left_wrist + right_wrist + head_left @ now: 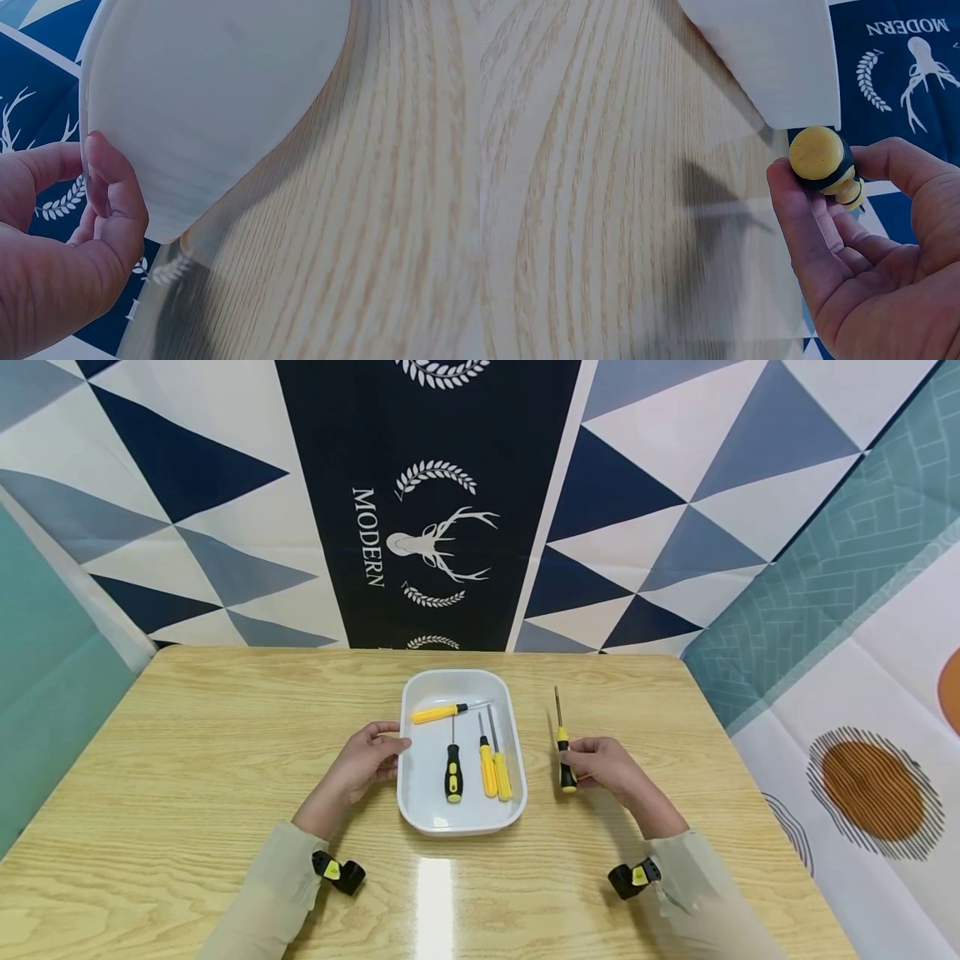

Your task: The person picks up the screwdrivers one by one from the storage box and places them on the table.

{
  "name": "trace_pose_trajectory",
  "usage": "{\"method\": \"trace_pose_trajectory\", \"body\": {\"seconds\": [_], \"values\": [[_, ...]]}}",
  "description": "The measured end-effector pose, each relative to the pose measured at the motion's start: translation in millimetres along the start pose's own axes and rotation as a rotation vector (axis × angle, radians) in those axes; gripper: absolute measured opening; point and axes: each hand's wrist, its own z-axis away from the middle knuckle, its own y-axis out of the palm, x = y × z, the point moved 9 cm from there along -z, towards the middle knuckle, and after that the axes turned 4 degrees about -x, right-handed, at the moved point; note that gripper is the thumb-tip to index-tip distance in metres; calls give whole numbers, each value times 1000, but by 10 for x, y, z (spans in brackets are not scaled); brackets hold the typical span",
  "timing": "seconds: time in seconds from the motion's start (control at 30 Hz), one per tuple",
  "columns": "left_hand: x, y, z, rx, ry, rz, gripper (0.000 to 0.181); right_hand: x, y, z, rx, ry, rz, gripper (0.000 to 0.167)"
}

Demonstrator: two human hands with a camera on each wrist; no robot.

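Note:
A white plastic tray (427, 822) sits mid-table, holding several screwdrivers. My left hand (366, 758) grips its left rim; the left wrist view shows thumb and fingers at the tray's edge (217, 97). To the right of the tray, my right hand (603, 765) pinches a black-and-yellow screwdriver (564, 747) by its handle, shaft pointing toward the wall. In the right wrist view, the handle's yellow end (816, 154) faces the camera between thumb and fingers, and its shadow falls on the table.
Inside the tray, a yellow screwdriver (435, 714) lies crosswise at the far end. A black-and-yellow screwdriver (453, 774) and two yellow-handled ones (488, 770) lie lengthwise. Patterned cloth (240, 552) rises behind the wooden table (225, 735).

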Motion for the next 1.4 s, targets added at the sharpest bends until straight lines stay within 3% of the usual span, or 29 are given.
{"method": "trace_pose_trajectory", "body": {"seconds": [1.4], "values": [[22, 7, -8, 28, -3, 21, 49, -290, 20, -112, 2, 52, -53, 43]]}}
